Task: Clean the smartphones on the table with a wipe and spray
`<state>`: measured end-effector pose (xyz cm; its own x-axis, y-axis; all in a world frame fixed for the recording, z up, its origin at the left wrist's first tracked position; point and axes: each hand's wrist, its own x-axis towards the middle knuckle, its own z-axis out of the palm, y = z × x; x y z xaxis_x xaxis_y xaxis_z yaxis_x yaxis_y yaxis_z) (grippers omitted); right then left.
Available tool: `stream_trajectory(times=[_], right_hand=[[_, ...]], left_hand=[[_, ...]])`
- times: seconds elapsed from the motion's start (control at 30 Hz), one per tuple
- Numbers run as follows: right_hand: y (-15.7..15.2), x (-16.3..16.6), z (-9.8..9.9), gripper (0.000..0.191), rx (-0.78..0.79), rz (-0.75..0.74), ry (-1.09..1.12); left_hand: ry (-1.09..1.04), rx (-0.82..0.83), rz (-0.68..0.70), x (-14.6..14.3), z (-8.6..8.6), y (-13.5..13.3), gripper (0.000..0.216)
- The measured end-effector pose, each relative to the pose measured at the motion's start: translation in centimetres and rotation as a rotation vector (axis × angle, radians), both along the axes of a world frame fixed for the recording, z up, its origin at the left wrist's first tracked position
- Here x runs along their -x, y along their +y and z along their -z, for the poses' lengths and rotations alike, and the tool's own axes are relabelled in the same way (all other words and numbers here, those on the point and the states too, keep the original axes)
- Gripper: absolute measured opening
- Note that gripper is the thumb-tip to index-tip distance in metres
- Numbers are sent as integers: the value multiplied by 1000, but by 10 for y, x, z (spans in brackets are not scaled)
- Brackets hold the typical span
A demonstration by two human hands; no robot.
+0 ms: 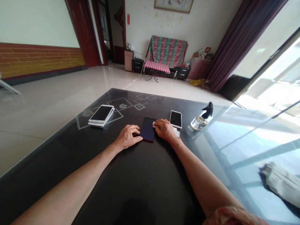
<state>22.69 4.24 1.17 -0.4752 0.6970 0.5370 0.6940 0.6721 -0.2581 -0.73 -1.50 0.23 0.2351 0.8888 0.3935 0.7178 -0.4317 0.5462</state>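
A dark smartphone (147, 130) with a reddish lower edge lies flat on the black table, screen up. My left hand (128, 136) holds its left edge, fingers curled and thumb at the lower left corner. At the phone's right edge, my right hand (164, 128) is closed around a white tissue (177, 132), which sticks out on both sides of the hand. Just beyond that hand rests a white-framed smartphone (175, 119), screen up. The undersides of my right fingers are hidden.
Stacked white phones (102, 114) lie at left on the glossy table (131, 175). A clear spray bottle (199, 122) with a black trigger stands at right. Light grey cloth (282, 181) lies near the right edge. Farther off is a striped folding table (157, 66).
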Motion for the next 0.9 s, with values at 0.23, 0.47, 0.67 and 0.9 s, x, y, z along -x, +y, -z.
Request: stream_trajectory(times=[0.23, 0.47, 0.67, 0.9], right_hand=[[-21, 20, -4, 17, 24, -226, -42], [-11, 11, -5, 16, 35, -41, -35], [-17, 6, -6, 14, 14, -41, -66], [-25, 26, -5, 13, 17, -202, -91]], left_hand=[[6, -1, 4, -1, -1, 0, 13], [9, 7, 1, 0, -1, 0, 12], [3, 0, 4, 0, 0, 0, 13], [-13, -14, 3, -1, 2, 0, 12]])
